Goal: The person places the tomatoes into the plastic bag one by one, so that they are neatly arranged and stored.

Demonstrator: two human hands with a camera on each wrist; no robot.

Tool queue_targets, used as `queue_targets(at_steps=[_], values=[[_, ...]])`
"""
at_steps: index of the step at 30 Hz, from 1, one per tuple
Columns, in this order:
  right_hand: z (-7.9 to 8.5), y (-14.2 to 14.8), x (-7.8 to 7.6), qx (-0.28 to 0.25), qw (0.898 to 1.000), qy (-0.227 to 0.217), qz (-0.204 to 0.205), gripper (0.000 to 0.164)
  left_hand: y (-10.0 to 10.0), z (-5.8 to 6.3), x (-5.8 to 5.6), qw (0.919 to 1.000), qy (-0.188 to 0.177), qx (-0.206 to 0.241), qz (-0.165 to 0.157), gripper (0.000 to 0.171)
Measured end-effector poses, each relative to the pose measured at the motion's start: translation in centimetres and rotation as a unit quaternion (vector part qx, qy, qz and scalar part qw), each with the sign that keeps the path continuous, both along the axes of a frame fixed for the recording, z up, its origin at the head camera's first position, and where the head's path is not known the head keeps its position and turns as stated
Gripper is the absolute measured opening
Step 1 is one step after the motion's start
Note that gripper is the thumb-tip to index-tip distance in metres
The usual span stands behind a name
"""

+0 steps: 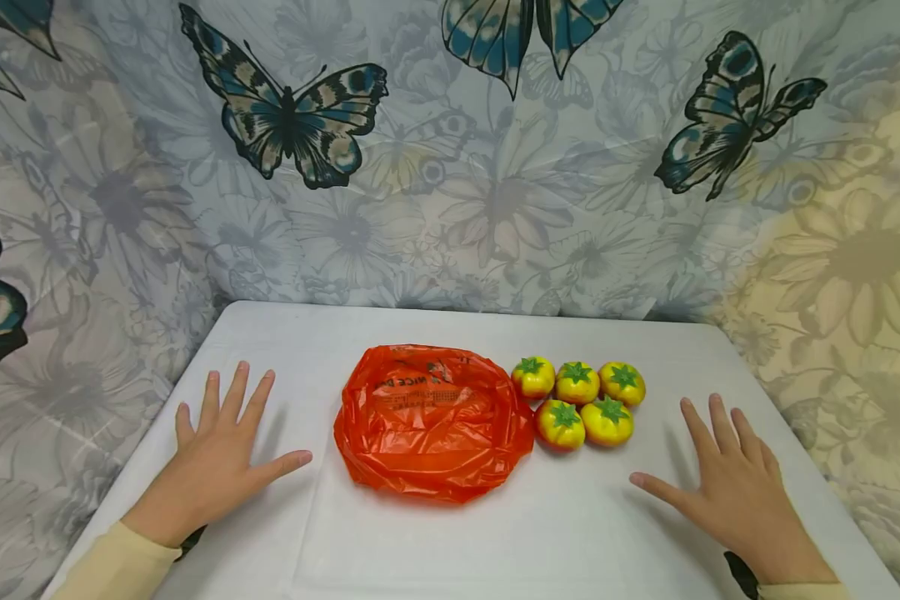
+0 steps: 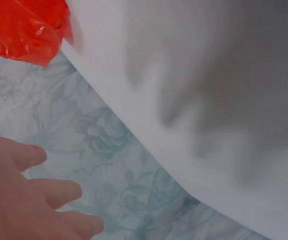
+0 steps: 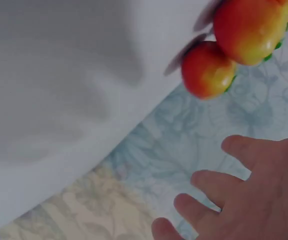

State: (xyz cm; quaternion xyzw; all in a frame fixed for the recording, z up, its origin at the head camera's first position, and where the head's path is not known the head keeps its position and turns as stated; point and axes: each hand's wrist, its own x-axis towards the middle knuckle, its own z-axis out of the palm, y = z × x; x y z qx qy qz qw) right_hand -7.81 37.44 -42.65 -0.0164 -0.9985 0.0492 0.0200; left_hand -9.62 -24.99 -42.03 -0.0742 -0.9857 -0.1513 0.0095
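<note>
Bag (image 1: 431, 433) (crinkled red plastic), five yellow-red fruits (image 1: 577, 385) just outside it

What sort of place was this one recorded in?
Probably an indoor spot set up for tabletop work: a white table, a butterfly-and-flower backdrop close behind it, and a red plastic bag lying on top.

In the head view, a white table (image 1: 450, 554) spreads around 6 o'clock. Behind it, a grey-blue backdrop (image 1: 420, 267) rises at 12, printed with dark-edged butterflies: one butterfly (image 1: 288, 121) between 10 and 11, a cut-off butterfly (image 1: 493, 35) just past 12, another butterfly (image 1: 720, 117) at 2. A yellow-tinted flower (image 1: 870, 254) shows at 3.
</note>
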Motion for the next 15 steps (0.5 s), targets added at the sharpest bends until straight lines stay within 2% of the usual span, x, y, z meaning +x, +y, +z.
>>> queue_targets(at_steps=[6, 11, 15], values=[[0.9, -2.5, -0.5, -0.01, 0.998, 0.03, 0.051, 0.13, 2.0, 0.1, 0.0, 0.9995, -0.014, 0.024, -0.016, 0.115], [1.5, -5.1, -1.2, -0.03, 0.994, 0.044, 0.094, 0.12, 3.8, -0.4, 0.4, 0.9986, -0.005, 0.033, -0.041, 0.112], [1.5, -6.8, -1.8, -0.051, 0.987, 0.067, 0.138, 0.111, 5.0, -0.8, 0.9, 0.9976, 0.002, 0.033, -0.061, 0.111]])
